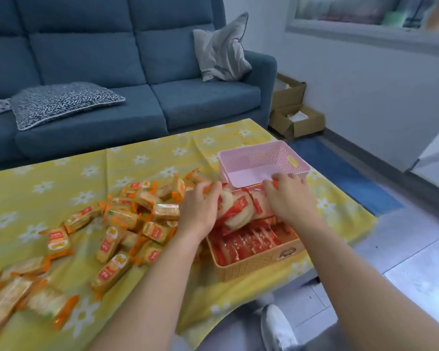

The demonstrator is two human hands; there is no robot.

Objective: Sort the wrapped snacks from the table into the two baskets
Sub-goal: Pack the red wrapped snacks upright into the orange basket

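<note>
Both left hand (199, 214) and right hand (288, 198) grip red snacks (238, 211) above orange basket (259, 264) (more lie inside).

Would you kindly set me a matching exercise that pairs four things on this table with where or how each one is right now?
Things:
1. pink basket
2. tan basket
3. orange-wrapped snacks
4. bunch of red-wrapped snacks

States:
A. scattered on the yellow tablecloth
B. gripped between the left hand and the right hand
C. no snacks visible inside
D. rows of red packets inside

Pairs: 1-C, 2-D, 3-A, 4-B
</note>
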